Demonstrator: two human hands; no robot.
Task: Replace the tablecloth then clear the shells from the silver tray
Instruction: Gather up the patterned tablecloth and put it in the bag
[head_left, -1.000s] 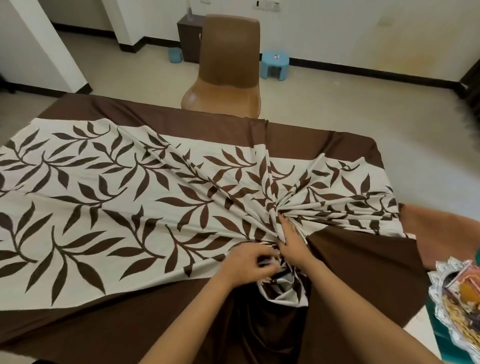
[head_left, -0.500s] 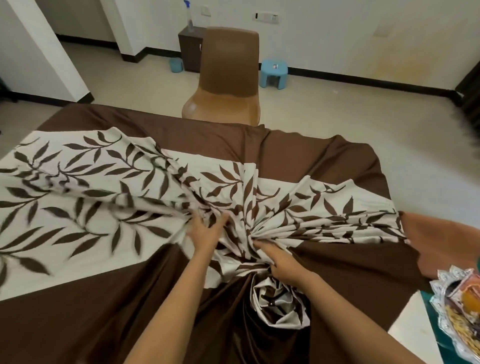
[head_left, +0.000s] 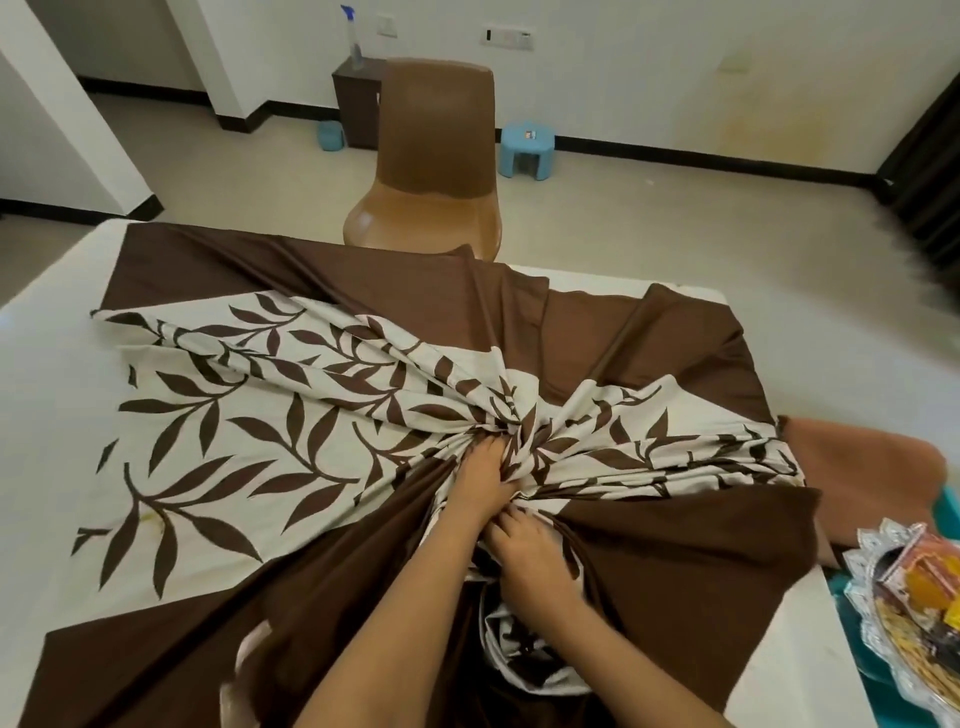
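A brown tablecloth (head_left: 218, 457) with a cream leaf-print panel lies bunched on the white table (head_left: 47, 374), its folds radiating from the near middle. My left hand (head_left: 485, 475) grips a gathered bunch of the leaf-print fabric. Just below it, my right hand (head_left: 524, 551) clutches the gathered cloth near the table's front edge. More bunched fabric hangs below my wrists. The silver tray (head_left: 878, 613) shows at the right edge, holding colourful packets; any shells in it cannot be made out.
A brown plastic chair (head_left: 431, 166) stands behind the table's far edge. A second brown chair seat (head_left: 862, 462) sits to the right. On the floor beyond are a blue stool (head_left: 525, 150) and a dark cabinet (head_left: 358, 109) with a spray bottle (head_left: 354, 36).
The cloth has been pulled inward toward me, uncovering the white table at the left and far corners. My left hand came back from the left to grip fabric beside my right hand.
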